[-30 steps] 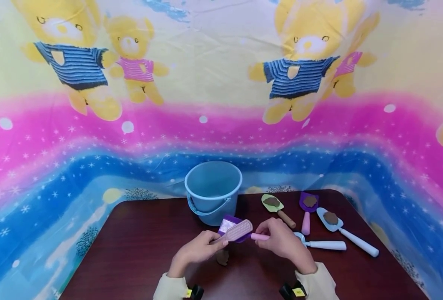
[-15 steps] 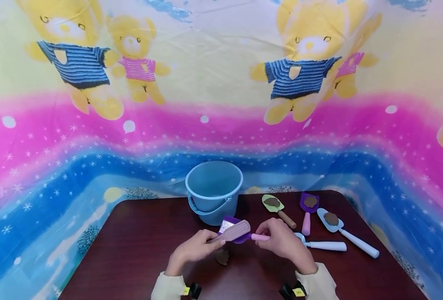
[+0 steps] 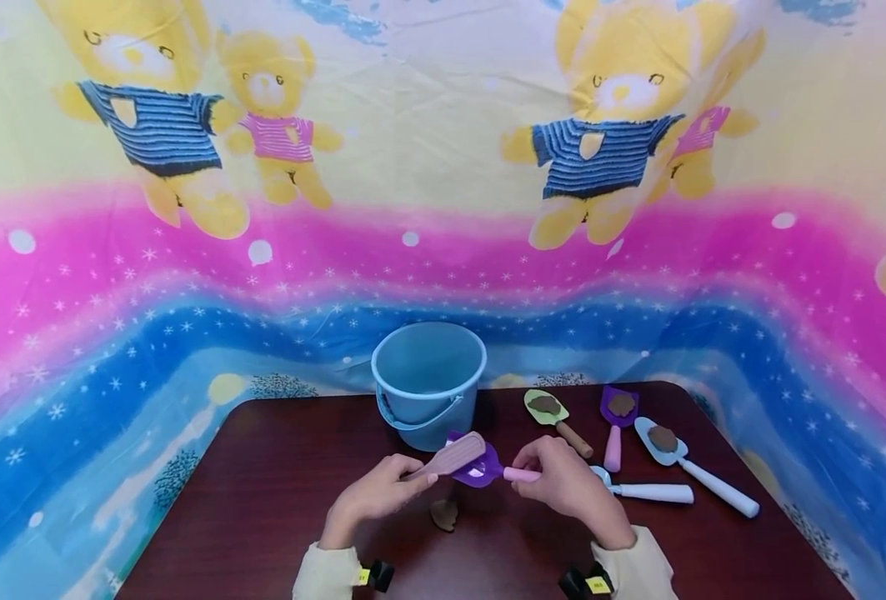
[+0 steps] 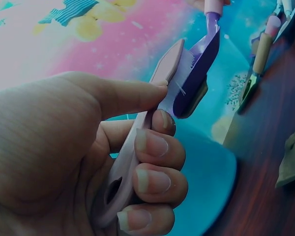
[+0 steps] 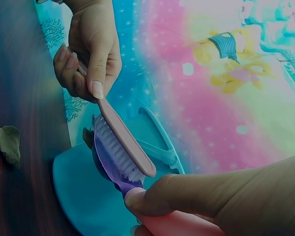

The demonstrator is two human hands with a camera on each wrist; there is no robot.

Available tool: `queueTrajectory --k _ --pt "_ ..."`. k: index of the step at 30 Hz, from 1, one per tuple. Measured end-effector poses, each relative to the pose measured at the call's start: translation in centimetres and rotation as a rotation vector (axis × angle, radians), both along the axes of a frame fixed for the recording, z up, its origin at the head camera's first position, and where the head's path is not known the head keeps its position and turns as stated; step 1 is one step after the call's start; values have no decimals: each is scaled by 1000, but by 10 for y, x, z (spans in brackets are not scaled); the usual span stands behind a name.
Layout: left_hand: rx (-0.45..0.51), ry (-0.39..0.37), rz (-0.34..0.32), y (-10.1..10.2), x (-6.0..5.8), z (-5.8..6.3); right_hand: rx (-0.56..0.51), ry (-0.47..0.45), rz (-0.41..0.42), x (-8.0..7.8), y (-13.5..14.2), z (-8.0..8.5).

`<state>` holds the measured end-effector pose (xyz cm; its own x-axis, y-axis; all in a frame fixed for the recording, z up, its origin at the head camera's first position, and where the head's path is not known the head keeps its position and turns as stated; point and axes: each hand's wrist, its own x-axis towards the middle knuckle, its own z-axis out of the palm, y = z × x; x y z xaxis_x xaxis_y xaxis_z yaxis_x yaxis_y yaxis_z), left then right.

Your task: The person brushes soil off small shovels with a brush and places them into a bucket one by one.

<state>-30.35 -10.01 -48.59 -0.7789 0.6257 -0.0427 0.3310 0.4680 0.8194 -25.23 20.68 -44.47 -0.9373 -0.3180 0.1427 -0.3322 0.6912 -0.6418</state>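
Left hand (image 3: 375, 498) grips a pink brush (image 3: 454, 456), bristles against the blade of a purple shovel (image 3: 482, 473); right hand (image 3: 560, 480) holds the shovel by its pink handle. Both tools are over the worktop (image 3: 285, 475), in front of the blue bucket (image 3: 429, 419) at the far edge. Green scoop (image 3: 573, 437), bearing brown material, lies toward the far right corner

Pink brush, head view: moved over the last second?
Yes: the pink brush has moved left. Its tip, earlier reaching past the right edge of the blue bucket, now lies about in line with it.
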Motion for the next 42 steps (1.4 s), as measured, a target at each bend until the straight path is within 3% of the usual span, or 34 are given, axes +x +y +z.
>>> queueTrajectory --k 18,32,42 --pt "-17 -1 63 -18 -6 2 16 -24 -27 -1 0 0" --pt "81 -28 29 -27 -3 7 76 36 -86 -2 -2 -2" --pt "100 -26 22 -27 -4 8 95 52 -104 -3 -3 -3"
